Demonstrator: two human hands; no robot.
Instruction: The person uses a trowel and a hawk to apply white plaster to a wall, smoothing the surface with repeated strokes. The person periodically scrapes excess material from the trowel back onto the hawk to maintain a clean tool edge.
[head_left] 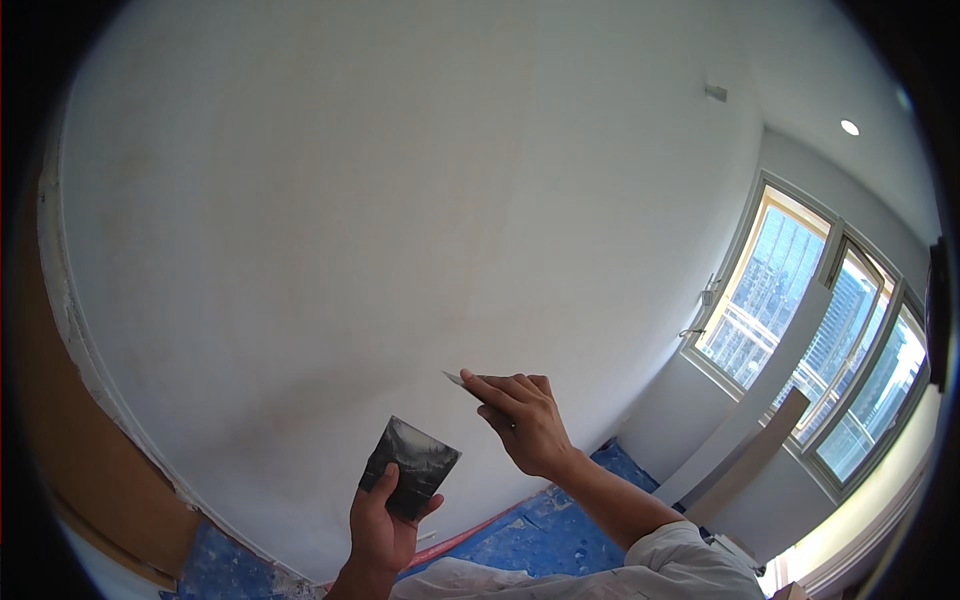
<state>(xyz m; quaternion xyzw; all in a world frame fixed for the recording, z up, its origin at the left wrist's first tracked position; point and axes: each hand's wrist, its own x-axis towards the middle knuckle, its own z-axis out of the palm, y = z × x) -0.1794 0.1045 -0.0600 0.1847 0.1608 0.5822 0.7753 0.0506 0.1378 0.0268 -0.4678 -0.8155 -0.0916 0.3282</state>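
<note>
Past white sleeve (680,560), pinching thin blade (454,379) ten o'clock of right fingers (503,394), dark plate (416,455) one o'clock of left fingers (384,482).

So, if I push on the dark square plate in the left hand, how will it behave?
The dark square plate is probably stiff: it looks flat though the left hand grips only its lower part. It seems light, since one hand supports it.

White short-sleeved shirt (690,565), bare forearms (620,498)
</note>
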